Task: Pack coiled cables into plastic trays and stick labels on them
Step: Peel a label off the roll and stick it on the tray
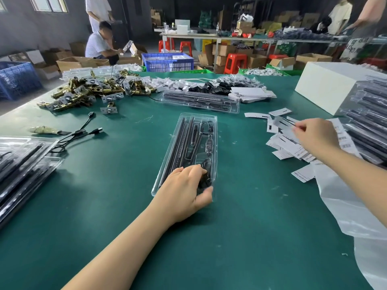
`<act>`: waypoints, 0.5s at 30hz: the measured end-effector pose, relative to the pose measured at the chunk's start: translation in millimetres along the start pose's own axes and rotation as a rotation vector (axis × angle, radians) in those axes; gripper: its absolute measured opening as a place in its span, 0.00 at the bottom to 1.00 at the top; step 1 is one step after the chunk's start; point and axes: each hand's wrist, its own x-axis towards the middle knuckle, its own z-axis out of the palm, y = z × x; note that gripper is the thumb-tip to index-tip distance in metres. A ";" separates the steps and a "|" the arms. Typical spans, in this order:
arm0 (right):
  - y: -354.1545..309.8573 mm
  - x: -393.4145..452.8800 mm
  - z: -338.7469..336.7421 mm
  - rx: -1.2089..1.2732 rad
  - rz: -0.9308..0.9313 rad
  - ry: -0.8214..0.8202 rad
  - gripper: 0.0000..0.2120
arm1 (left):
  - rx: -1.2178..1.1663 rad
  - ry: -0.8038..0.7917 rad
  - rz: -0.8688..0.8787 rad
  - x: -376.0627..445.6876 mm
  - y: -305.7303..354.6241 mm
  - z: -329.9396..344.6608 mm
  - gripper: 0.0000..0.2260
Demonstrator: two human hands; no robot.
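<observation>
Even daylight, blurred curved edges

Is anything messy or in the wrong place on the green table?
Yes. A loose black cable sprawls uncoiled on the mat, outside any tray, and the white labels lie scattered in an untidy heap by the right hand.

A green worktop (251,227) fills the foreground of a dim warehouse room. Beyond its far edge lie a grey floor (25,105), blue crates (167,61), open cardboard boxes (73,62) and red stools (234,62). A long table (209,35) stands before the dark back wall (188,5). Windows (48,4) sit at the upper left.
</observation>
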 end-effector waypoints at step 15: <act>-92.6 -122.6 5.3 1.007 0.232 -1.166 0.12 | -0.076 0.062 0.026 -0.2 0.4 -0.5 0.22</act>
